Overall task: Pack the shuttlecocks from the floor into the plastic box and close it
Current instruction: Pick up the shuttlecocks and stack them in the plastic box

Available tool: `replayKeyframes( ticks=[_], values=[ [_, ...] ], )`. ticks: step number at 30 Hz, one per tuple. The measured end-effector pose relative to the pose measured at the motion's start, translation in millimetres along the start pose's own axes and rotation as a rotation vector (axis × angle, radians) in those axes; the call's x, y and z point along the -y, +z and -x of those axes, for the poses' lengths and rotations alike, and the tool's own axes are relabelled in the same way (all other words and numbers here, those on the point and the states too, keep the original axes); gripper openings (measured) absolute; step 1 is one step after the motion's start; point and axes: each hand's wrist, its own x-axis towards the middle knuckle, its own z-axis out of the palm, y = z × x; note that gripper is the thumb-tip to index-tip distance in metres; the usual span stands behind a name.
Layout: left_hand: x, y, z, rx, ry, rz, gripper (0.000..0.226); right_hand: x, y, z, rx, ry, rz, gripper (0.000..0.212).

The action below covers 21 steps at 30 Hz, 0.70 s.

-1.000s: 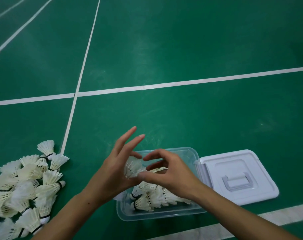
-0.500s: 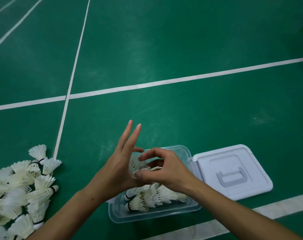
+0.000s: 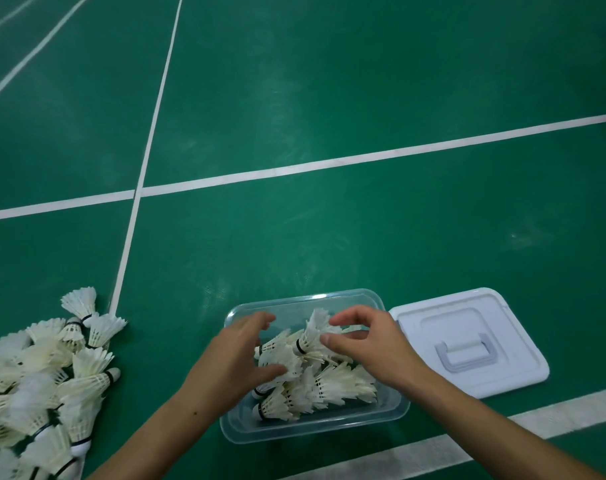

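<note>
The clear plastic box (image 3: 305,298) stands open on the green floor, holding several white feather shuttlecocks (image 3: 343,382). Both my hands are over it. My right hand (image 3: 367,344) has its thumb and forefinger curled at the feather skirt of the topmost shuttlecock (image 3: 310,336), which points up and to the right. My left hand (image 3: 239,358) hovers over the box's left side with loosely bent fingers; its thumb touches the feathers below and grips nothing. A large pile of shuttlecocks (image 3: 45,375) lies on the floor at the left.
The white lid (image 3: 502,327), with its grey handle up, lies flat on the floor just right of the box. White court lines cross the floor behind the box and along its near side.
Both hands have dropped from above the box down into it, bringing the shuttlecock they held between them. My left hand's fingers, earlier stretched upward, are now bent over the box.
</note>
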Motion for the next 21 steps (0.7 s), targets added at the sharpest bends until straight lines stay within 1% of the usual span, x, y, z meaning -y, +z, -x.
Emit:
replayKeyframes(
  ticks=[4,7,11,16,18,21],
  values=[
    [-11.6,12.8,-3.4,0.132,-0.013,-0.168,0.090,-11.6,18.1,-1.0,0.030,0.036,0.070,0.038],
    [-16.2,20.1,-6.2,0.194,-0.014,-0.222,0.086,-21.0,29.2,-3.5,0.049,0.069,0.092,0.039],
    [-16.5,25.3,-10.4,0.177,-0.009,-0.220,0.074,-32.7,34.9,-5.7,0.076,0.090,0.118,0.049],
    [-15.9,28.0,-13.7,0.160,0.003,-0.214,0.067,-29.4,38.5,-8.7,0.098,0.071,0.262,0.069],
    [-15.8,27.9,-14.8,0.161,0.010,-0.243,0.068,-27.4,42.5,-7.9,0.082,0.047,0.314,0.068],
    [-14.9,30.5,-16.4,0.165,0.014,-0.278,0.071,-29.1,46.6,-7.7,0.075,0.041,0.308,0.061]
  ],
)
